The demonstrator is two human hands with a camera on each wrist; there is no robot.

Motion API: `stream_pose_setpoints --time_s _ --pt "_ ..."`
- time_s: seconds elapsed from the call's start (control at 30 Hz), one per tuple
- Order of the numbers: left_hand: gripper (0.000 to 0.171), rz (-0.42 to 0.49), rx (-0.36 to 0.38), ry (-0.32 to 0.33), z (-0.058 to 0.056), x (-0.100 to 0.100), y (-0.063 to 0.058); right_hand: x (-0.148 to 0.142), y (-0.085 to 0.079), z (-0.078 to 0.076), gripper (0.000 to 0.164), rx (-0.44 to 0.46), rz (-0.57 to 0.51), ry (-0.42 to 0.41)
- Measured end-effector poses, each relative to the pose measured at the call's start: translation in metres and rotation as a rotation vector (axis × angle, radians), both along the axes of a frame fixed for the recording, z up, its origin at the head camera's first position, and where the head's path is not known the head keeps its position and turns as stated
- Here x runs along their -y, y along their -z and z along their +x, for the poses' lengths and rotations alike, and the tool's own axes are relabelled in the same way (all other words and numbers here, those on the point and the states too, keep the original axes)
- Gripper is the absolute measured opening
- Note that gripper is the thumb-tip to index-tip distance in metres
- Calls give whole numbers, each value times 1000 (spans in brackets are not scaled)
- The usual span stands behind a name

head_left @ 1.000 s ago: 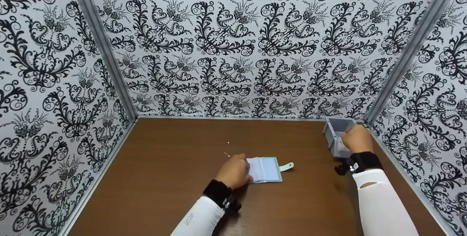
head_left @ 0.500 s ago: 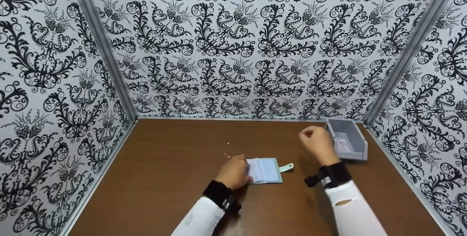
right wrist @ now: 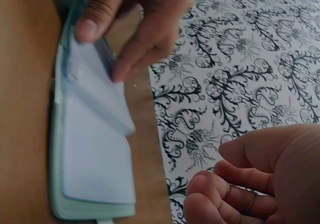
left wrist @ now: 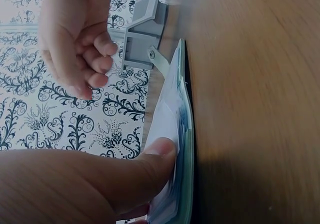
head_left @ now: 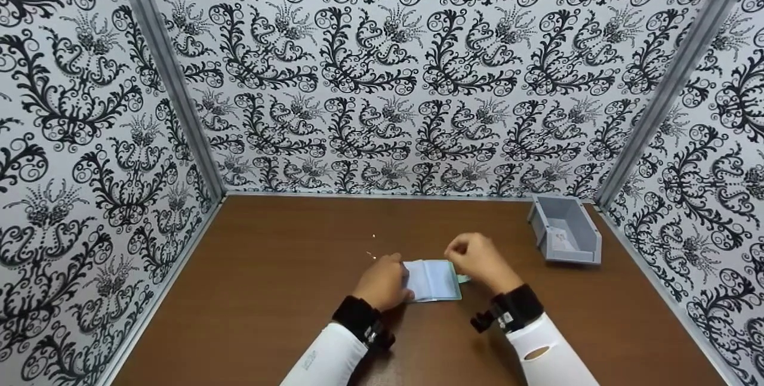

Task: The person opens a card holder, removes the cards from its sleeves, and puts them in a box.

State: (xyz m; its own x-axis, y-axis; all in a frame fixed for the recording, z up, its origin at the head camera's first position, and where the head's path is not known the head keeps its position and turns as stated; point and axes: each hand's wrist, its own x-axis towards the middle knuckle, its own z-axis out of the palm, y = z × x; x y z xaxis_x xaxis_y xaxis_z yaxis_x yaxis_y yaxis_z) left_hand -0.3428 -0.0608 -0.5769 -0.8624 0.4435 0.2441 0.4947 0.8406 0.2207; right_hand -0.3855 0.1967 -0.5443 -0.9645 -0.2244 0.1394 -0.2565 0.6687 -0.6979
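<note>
A small card holder [head_left: 441, 280] with a pale green cover lies open on the table, its clear sleeves and white pages showing. My left hand [head_left: 382, 283] holds its left side; in the left wrist view the thumb [left wrist: 157, 156] presses on the stack of sleeves. In the right wrist view, some sleeves stand lifted from the page below. Just above the right edge hovers my right hand [head_left: 480, 261], fingers loosely curled, with nothing visible in them. It partly covers the snap strap [head_left: 464, 278], which shows fully in the left wrist view.
A grey plastic bin [head_left: 574, 257] stands at the back right, with a white card [head_left: 560, 238] with reddish print inside. Tiny light specks [head_left: 371, 254] dot the brown table [head_left: 286, 243] behind the left hand. Patterned walls enclose the back and sides.
My right hand has come out of the grey bin and moved left to the card holder's right edge. The left hand and card holder have stayed in place.
</note>
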Motion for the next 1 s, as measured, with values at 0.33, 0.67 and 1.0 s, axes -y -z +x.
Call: stream_pose_setpoints --time_s 0.33,0.67,1.0 --pt "26 -25 32 -29 -2 -3 1 15 21 4 7 27 34 -117" --pt "30 -38 78 -48 -1 -2 1 23 37 5 10 67 82 -90" --pt "27 -23 43 32 -4 1 2 22 41 4 6 -15 150 -78"
